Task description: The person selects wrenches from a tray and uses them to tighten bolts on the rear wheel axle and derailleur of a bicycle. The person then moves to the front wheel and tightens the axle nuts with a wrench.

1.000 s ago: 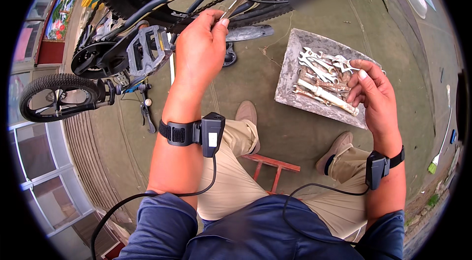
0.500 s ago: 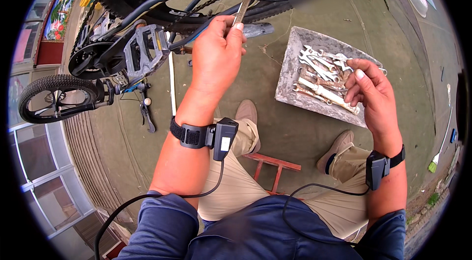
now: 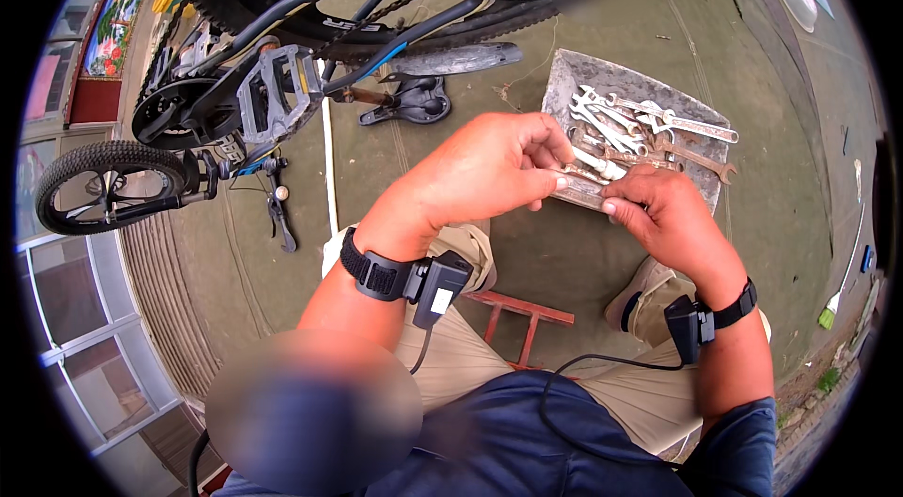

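Observation:
My left hand (image 3: 489,168) is closed, thumb against fingers, at the near left edge of a grey, scuffed metal tray (image 3: 628,78). My right hand (image 3: 666,220) is also closed, over the tray's near edge, its thumb pointing toward the left hand. What either hand pinches is hidden by the fingers. Between them, in the tray, lies a thick silver tubular tool (image 3: 597,163). Several open-ended wrenches (image 3: 607,121) are heaped behind it. A rusty wrench (image 3: 699,158) and an adjustable wrench (image 3: 696,126) rest toward the tray's right side.
A bicycle (image 3: 376,50) with its pedal (image 3: 279,94) facing me fills the upper left. Its black saddle (image 3: 409,102) is near the ground cloth. A red metal frame (image 3: 522,314) stands between my legs. A green-bristled brush (image 3: 830,316) lies far right.
My left hand has come down from the bicycle to the tray, and the wrench it held is no longer seen in it. My right hand has moved nearer and left, fingers now closed.

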Motion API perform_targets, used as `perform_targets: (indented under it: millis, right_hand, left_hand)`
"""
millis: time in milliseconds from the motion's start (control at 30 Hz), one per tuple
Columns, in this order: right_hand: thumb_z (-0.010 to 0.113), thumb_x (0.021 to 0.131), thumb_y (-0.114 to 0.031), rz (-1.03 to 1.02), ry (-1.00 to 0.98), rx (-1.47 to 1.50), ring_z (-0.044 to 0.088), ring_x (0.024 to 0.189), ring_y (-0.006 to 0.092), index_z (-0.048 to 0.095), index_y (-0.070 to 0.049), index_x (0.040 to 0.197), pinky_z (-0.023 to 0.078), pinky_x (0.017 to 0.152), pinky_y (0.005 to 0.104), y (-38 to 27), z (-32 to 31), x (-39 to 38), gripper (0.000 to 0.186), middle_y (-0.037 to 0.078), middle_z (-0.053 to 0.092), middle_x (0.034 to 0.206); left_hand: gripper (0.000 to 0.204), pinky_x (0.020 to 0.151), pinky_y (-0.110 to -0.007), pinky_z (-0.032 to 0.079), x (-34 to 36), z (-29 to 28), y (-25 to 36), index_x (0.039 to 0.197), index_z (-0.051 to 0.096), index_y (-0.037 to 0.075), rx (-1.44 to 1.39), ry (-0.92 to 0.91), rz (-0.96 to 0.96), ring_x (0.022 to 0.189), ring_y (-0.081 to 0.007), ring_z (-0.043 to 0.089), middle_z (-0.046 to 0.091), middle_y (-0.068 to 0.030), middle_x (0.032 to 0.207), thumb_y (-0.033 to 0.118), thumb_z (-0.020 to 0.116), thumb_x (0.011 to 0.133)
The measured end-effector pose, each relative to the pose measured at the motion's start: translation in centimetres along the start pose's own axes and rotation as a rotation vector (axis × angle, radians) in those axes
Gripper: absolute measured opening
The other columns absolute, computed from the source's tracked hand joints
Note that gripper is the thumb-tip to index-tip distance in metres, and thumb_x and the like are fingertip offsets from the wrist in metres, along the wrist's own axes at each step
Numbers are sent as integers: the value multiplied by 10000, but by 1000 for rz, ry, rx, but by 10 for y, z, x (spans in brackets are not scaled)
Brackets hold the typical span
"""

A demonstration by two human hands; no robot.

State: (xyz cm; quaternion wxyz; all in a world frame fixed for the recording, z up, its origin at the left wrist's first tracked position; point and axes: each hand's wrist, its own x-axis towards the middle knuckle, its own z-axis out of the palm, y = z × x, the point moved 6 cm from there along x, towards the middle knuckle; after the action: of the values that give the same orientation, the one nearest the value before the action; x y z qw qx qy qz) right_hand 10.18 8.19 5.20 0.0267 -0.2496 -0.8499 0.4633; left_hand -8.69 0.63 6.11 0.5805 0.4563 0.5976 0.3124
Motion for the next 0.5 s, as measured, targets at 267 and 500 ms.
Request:
perform_targets:
  millis: [267, 500]
  right_hand:
    - [645, 978, -169, 383, 103, 722, 618, 675, 79, 693, 10, 1063, 498, 613, 249, 1, 29, 5, 204, 24, 666, 798]
    - [650, 991, -242, 358, 40, 732, 662, 798, 110, 592, -37, 1291, 517, 641, 243, 7, 43, 2, 369, 29, 671, 1039]
  left_hand:
    - [254, 838, -326, 565, 9, 18, -21, 1196, 600, 49, -663, 92, 33, 981, -183, 679, 665, -93, 1145, 186, 646, 987]
    - [266, 642, -296, 486, 4, -53, -29, 1160, 622, 11, 84, 605, -95, 714, -112, 618, 624, -20, 799, 239, 571, 1033]
